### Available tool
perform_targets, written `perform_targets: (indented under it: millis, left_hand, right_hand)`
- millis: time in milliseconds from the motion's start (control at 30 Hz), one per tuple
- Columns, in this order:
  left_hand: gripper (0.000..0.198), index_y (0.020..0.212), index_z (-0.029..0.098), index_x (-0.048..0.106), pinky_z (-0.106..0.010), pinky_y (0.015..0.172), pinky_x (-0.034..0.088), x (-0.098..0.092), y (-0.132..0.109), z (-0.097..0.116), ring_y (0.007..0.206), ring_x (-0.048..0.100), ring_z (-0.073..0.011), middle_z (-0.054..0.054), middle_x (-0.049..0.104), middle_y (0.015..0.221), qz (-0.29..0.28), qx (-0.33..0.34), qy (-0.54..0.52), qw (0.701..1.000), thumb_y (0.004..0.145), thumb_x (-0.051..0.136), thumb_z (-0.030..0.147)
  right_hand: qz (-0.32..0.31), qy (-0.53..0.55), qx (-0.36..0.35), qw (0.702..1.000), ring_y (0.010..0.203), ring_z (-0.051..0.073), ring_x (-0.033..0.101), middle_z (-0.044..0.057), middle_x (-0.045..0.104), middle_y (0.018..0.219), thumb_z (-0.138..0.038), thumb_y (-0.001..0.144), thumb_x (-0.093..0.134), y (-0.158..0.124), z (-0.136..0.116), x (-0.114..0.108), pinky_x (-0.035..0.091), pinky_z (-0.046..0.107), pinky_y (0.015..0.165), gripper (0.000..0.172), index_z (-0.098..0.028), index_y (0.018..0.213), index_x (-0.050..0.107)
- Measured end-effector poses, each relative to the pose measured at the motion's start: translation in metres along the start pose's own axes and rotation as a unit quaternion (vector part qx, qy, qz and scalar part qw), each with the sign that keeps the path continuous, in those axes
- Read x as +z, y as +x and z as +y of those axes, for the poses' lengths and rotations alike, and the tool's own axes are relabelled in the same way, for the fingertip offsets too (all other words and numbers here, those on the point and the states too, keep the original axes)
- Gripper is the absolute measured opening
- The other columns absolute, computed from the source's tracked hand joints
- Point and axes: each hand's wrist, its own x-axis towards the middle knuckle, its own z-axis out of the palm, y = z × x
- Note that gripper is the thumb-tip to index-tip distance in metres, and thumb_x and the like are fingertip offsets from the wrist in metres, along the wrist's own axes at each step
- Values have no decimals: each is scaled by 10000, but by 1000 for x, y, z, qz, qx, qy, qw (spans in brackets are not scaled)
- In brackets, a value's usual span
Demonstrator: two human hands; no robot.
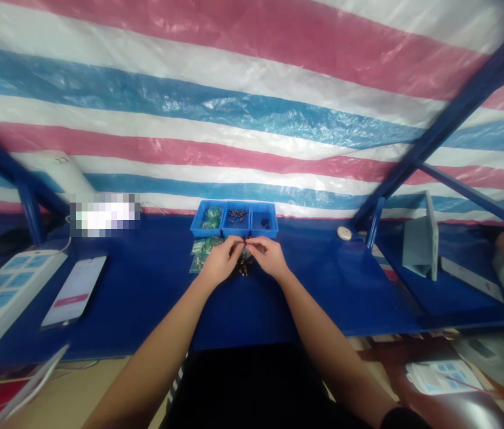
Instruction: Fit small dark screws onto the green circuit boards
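My left hand (220, 260) and my right hand (268, 256) meet over the blue table (145, 298), fingertips pinched together on a small dark part I cannot make out. A little heap of dark small parts (245, 268) lies on the table right under them. Green circuit boards (201, 250) lie just left of my left hand. Behind the hands stands a row of blue bins (234, 218): green boards in the left one, small dark parts in the other two.
A phone (74, 290) with a lit screen lies at the left, next to a white power strip (6, 292). A small round white object (344, 233) sits right of the bins. A grey tablet stand (422, 238) is on the neighbouring table. Blue frame posts rise on both sides.
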Motion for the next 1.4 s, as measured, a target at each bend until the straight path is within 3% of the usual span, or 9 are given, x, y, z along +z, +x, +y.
perform_targets:
  millis: [300,533,767,1000,1267,1400]
  left_hand:
    - [264,1039,226,626,-277,753,480,2,-2,-9,801,653,-173,-29,701,929,26,32,5,999,959,432,386]
    - [295,980,232,608,-263,671,464,1,-2,-7,695,635,-159,-3,667,773,0,12,5,1000,985,367,403]
    - [267,1090,245,613,-272,715,491,3,-3,-8,805,667,-174,-20,709,972,23,12,6,1000,953,451,407]
    - [265,1018,237,618,-272,720,472,2,-4,-9,775,655,-172,-11,700,889,5,16,22,1000,974,408,393]
    - [255,1086,245,618,-265,736,485,4,-4,-10,802,664,-167,-15,707,977,18,23,11,1000,963,438,377]
    - [254,1049,243,624,-272,745,484,5,-4,-13,796,661,-175,-17,706,922,14,26,16,999,972,417,371]
  right_hand:
    - [-15,-11,11,1000,796,168,682,49,739,942,-318,819,670,0,-1,1,560,299,758,194,-223,969,748]
    - [-20,-20,-4,1000,796,168,676,50,736,940,-292,811,678,-1,0,2,556,299,765,180,-221,963,745]
    - [-22,-16,4,1000,836,176,688,52,734,958,-296,836,649,-1,0,1,560,308,792,183,-220,977,737]
    - [-35,-20,-2,999,826,174,688,54,735,966,-323,828,670,-2,-2,2,560,297,774,204,-214,987,736]
    - [-19,-17,-22,999,804,178,686,53,733,932,-326,831,671,-1,1,1,562,301,757,190,-223,973,744]
    - [-23,-18,-24,999,817,183,687,57,733,953,-327,824,679,-2,2,2,565,301,746,202,-228,988,743]
